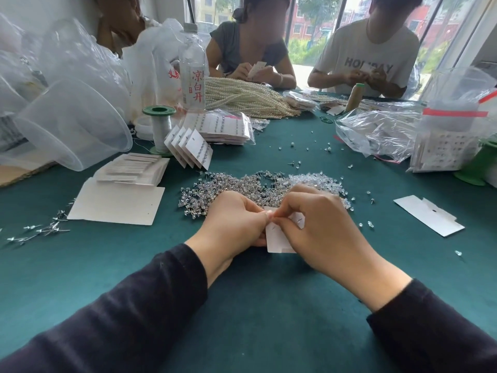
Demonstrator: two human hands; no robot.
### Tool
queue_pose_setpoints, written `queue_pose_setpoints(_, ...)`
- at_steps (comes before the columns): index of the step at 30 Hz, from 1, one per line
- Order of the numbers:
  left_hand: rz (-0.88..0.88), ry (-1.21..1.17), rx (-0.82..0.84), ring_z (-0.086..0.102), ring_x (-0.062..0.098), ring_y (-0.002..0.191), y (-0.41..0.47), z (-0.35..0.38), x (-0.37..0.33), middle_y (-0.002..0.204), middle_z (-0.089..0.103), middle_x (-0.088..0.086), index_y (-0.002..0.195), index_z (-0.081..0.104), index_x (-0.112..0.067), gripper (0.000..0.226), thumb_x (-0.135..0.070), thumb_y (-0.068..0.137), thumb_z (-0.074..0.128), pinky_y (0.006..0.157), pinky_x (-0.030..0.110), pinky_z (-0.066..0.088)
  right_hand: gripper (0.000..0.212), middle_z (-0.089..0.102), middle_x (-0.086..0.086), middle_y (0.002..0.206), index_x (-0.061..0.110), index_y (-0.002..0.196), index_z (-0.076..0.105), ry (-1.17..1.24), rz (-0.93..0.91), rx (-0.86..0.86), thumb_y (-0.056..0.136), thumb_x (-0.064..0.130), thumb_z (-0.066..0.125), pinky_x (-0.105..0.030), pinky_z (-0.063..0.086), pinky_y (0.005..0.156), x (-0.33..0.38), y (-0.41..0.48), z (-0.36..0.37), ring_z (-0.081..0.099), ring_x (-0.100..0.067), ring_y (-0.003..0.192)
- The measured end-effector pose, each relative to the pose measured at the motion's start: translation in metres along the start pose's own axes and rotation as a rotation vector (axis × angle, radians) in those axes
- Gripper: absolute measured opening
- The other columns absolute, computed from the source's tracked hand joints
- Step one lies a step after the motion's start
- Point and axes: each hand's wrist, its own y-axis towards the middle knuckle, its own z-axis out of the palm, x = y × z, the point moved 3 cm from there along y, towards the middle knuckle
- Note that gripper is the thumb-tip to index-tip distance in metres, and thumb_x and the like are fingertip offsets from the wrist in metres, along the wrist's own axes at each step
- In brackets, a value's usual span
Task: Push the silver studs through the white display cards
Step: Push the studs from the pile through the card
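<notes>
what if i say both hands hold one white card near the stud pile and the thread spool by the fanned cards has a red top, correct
No: the head view shows the thread spool with a green top, not red. The left hand and right hand do hold one white card near the stud pile, spool by the fanned cards.

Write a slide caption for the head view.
The left hand and right hand pinch a white display card over the green table, a pile of silver studs beyond.

Left hand, right hand: apparent pinches
</notes>
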Motion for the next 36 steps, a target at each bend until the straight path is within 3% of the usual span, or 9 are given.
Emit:
queue_pose_setpoints(3,0.039,0.058,-0.043,0.064,0.013,0.049,0.001,0.002,0.001,0.06,0.066,0.014,0.057,0.067,-0.002,0.026,-0.007,0.082,0.065,0.047,0.023,0.054,0.013,0.058,-0.001,0.071,0.007,0.061,0.062,-0.009,0.015,0.002,0.073,0.004,0.067,-0.027,0.038,0.065,-0.001,0.001,0.003,0.054,-0.021,0.068)
queue_pose_setpoints(7,0.074,0.118,-0.069,0.07,0.028,0.063,0.001,0.001,0.004,0.065,0.07,0.019,0.056,0.068,-0.004,0.029,-0.011,0.083,0.063,0.065,0.043,0.059,0.017,0.058,-0.001,0.07,0.007,0.059,0.063,0.037,0.057,0.013,0.076,0.007,0.066,-0.034,0.044,0.069,-0.003,0.002,0.005,0.055,-0.02,0.068)
queue_pose_setpoints(10,0.099,0.161,-0.066,0.069,0.034,0.071,0.001,0.001,0.004,0.066,0.07,0.02,0.058,0.069,-0.003,0.028,-0.014,0.083,0.062,0.072,0.048,0.057,0.017,0.059,-0.001,0.07,0.004,0.059,0.064,0.094,0.073,0.02,0.076,0.007,0.067,-0.041,0.05,0.071,-0.005,0.002,0.004,0.057,-0.02,0.069)
queue_pose_setpoints(13,0.11,0.159,-0.05,0.069,0.031,0.066,0.001,0.001,0.004,0.064,0.069,0.018,0.056,0.067,-0.004,0.03,-0.012,0.084,0.062,0.071,0.046,0.058,0.016,0.059,-0.001,0.069,0.004,0.061,0.066,0.121,0.073,0.033,0.076,0.007,0.068,-0.043,0.05,0.071,-0.006,0.003,0.005,0.058,-0.021,0.069)
queue_pose_setpoints(16,0.065,0.073,-0.009,0.064,0.017,0.052,0.0,0.001,0.002,0.061,0.066,0.014,0.061,0.066,-0.002,0.028,-0.009,0.087,0.06,0.056,0.03,0.058,0.012,0.061,0.0,0.07,0.006,0.063,0.069,0.143,0.075,0.033,0.075,0.01,0.07,-0.042,0.05,0.072,-0.007,0.003,0.002,0.059,-0.02,0.069)
queue_pose_setpoints(19,0.019,0.011,0.0,0.063,0.019,0.052,0.0,0.001,0.0,0.065,0.067,0.017,0.067,0.067,0.001,0.024,-0.007,0.088,0.058,0.048,0.021,0.054,0.005,0.065,0.004,0.074,0.015,0.071,0.072,0.152,0.087,0.007,0.074,0.011,0.071,-0.037,0.051,0.075,-0.007,0.002,-0.004,0.061,-0.014,0.073)
queue_pose_setpoints(30,0.032,0.003,-0.022,0.063,0.016,0.047,-0.001,0.001,0.001,0.061,0.065,0.016,0.06,0.065,0.0,0.026,-0.005,0.085,0.06,0.045,0.023,0.053,0.008,0.06,0.002,0.074,0.01,0.071,0.067,0.049,0.015,-0.02,0.076,0.005,0.064,-0.038,0.051,0.07,0.002,-0.002,0.0,0.057,-0.016,0.071)
queue_pose_setpoints(36,0.054,0.034,-0.046,0.065,0.022,0.053,0.0,0.001,0.003,0.065,0.068,0.019,0.054,0.065,-0.005,0.029,-0.006,0.083,0.061,0.053,0.029,0.058,0.01,0.061,-0.002,0.075,0.007,0.069,0.066,0.035,-0.011,-0.003,0.076,0.0,0.062,-0.039,0.05,0.069,0.001,-0.001,0.001,0.057,-0.019,0.07)
